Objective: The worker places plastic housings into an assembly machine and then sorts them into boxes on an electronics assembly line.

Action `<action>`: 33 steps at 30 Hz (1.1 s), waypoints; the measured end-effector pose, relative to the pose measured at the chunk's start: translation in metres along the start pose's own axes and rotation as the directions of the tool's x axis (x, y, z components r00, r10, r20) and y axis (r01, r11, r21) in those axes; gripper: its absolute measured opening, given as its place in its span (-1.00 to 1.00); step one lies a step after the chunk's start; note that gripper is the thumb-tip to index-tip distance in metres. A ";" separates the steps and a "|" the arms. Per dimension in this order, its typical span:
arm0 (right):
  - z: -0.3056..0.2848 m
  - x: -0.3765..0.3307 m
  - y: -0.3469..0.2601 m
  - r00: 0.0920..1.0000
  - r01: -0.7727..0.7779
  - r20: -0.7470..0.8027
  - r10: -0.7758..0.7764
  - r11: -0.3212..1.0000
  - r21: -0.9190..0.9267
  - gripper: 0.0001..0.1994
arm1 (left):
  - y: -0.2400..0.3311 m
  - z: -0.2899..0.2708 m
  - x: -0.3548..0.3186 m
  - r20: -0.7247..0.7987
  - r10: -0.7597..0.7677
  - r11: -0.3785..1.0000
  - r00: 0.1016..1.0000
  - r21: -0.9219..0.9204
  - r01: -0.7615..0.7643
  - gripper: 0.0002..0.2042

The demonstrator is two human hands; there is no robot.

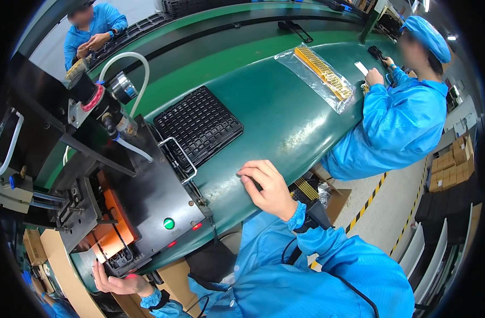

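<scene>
My left hand (120,284) is at the near left corner of a black bench machine (157,196), its fingers stretched up beside the front edge. Close to those fingertips, a small black part (120,258) sits at the front of an orange block (115,217) set in the machine. Whether the fingers touch the part or only the edge is unclear. To the right of the machine, my right hand (268,190) hovers at or rests on the green tabletop (263,122). Its fingers are loosely bent, with a gap to the thumb, and nothing shows in them.
Behind the machine's metal handle (181,153) lies a black gridded tray (200,124). Farther right is a yellow strip (322,71) in clear plastic. A co-worker in blue (401,111) handles things at the right; another person (94,32) works at the far left. A green button (169,223) is on the machine.
</scene>
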State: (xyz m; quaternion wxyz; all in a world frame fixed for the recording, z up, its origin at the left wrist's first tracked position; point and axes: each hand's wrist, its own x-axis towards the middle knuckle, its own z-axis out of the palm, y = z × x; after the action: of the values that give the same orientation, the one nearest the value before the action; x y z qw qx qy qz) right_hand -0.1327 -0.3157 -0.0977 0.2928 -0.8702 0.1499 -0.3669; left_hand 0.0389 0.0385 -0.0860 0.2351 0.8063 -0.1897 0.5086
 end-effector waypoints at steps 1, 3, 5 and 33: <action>-0.001 0.000 0.001 1.000 -0.022 0.006 0.022 0.998 0.053 -0.89 | 0.001 -0.001 0.000 0.003 0.002 1.000 1.000 -0.001 -0.002 -0.52; -0.006 0.003 0.005 0.999 -0.036 0.033 0.033 0.994 0.102 -0.89 | 0.003 -0.003 0.002 0.017 -0.010 0.999 1.000 0.031 0.010 -0.52; -0.011 0.004 0.006 0.997 -0.053 0.057 0.045 0.988 0.148 -0.89 | 0.007 -0.004 0.003 0.037 -0.013 1.000 0.999 0.023 0.012 -0.52; -0.082 0.347 0.531 0.835 -0.542 -0.543 0.091 0.307 -0.782 -0.68 | 0.081 0.022 0.044 0.025 0.057 0.998 0.998 -0.039 -0.056 -0.48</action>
State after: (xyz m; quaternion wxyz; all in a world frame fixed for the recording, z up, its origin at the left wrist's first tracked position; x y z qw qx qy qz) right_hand 0.0213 -0.9300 -0.1896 -0.2083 -0.7372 0.5559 -0.3227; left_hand 0.0288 -0.0431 -0.0392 0.2336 0.8026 -0.2253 0.5005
